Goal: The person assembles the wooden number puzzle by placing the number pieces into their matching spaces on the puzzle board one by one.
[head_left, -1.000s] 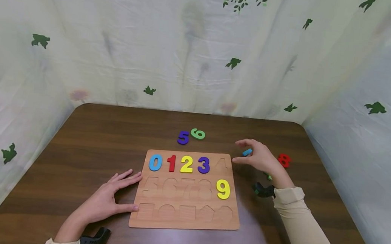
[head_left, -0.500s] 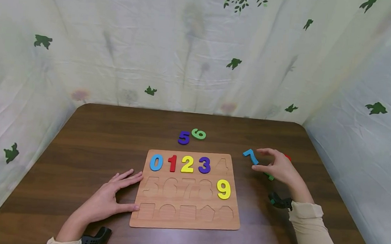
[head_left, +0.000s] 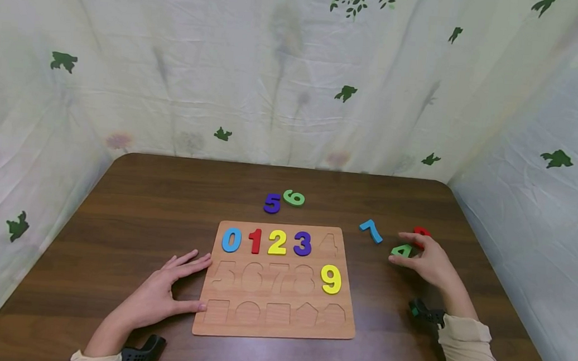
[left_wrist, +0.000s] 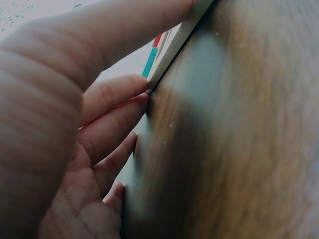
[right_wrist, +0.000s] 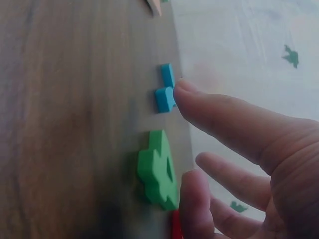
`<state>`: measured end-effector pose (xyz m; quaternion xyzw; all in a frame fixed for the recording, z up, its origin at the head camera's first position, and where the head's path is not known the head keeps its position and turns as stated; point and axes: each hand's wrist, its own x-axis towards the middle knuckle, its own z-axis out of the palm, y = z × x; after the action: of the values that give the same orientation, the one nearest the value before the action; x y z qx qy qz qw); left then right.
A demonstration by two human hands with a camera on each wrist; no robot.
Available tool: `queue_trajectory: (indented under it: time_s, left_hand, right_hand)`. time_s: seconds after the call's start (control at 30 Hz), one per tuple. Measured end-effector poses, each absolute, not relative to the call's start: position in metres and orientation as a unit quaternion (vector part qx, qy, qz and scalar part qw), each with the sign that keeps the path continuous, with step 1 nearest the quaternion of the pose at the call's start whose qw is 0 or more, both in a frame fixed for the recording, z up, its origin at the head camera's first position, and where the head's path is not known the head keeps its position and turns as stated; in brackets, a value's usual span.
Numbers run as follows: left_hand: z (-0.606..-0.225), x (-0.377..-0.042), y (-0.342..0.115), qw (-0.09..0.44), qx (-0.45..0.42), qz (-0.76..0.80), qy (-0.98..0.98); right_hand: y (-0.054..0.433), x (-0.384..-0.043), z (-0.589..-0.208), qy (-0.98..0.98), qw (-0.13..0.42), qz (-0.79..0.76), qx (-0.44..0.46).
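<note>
At the left edge of a wooden number board [head_left: 273,327], my left hand [head_left: 160,292] rests with its fingers spread, fingertips and thumb touching the edge. In the left wrist view the fingers [left_wrist: 112,122] lie nearly straight against it. My right hand [head_left: 431,263] is over a green number 4 [head_left: 401,250], thumb and fingers apart on either side. The right wrist view shows a gap between the fingers and the green 4 [right_wrist: 157,172]. A red number 8 [head_left: 422,231] lies just behind, partly hidden by the right hand. To the left lies a blue number 7 [head_left: 371,231].
The board holds a blue 0 [head_left: 231,240], red 1 [head_left: 255,241], yellow 2 [head_left: 277,242], purple 3 [head_left: 302,243] and yellow 9 [head_left: 331,279], beside several bare recesses. Behind it lie a purple 5 [head_left: 272,203] and green 6 [head_left: 294,198] on the brown table [head_left: 177,189].
My right hand has moved right, away from the blue 7 to the green 4. The 7 now lies fully in sight, while the left hand stays on the board's edge.
</note>
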<state>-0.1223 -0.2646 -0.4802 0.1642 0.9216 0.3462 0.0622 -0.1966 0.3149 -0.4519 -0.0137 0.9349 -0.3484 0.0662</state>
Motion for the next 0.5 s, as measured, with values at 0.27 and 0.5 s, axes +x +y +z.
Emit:
queue_trajectory:
  time_s: [0.27,0.5]
  left_hand:
    - [-0.4805,-0.1222,-0.2648,0.061,0.167,0.349,0.920]
    - [-0.4806,-0.1220,-0.2645,0.060,0.167,0.347,0.921]
  right_hand:
    - [0.3205,-0.1916,-0.4565,0.939,0.065,-0.338,-0.012]
    - [0.3247,-0.1907,-0.4614,0.942,0.067,-0.328,-0.006]
